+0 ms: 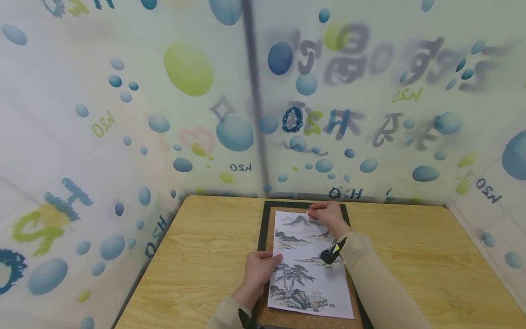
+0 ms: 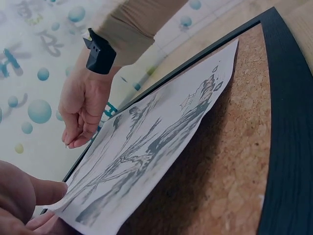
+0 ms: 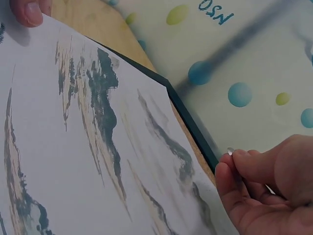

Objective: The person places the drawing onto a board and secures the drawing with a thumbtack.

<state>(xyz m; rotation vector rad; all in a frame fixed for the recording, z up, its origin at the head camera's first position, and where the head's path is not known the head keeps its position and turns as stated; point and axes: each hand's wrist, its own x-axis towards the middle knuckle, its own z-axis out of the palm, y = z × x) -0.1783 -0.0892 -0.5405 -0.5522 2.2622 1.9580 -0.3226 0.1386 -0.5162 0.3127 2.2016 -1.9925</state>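
Note:
A sheet of paper [image 1: 306,283] printed with an ink landscape lies over a cork board [image 2: 239,117] with a black frame [image 2: 291,122]. My left hand [image 1: 258,273] pinches the sheet's left edge, thumb on top and fingers beneath. In the left wrist view that near edge is lifted off the cork. Above the sheet's top edge, my right hand [image 1: 328,216] holds a small clear push pin [image 3: 231,152] between thumb and forefinger. The pin is tiny, and its point cannot be made out. The right fingertips look apart from the paper in the right wrist view.
The board rests on a wooden table [image 1: 197,256], its top end close to the table's far edge. Behind and to both sides hang pale curtains [image 1: 135,119] with blue and green dots. A black wrist camera [image 2: 101,53] sits on the right wrist above the paper.

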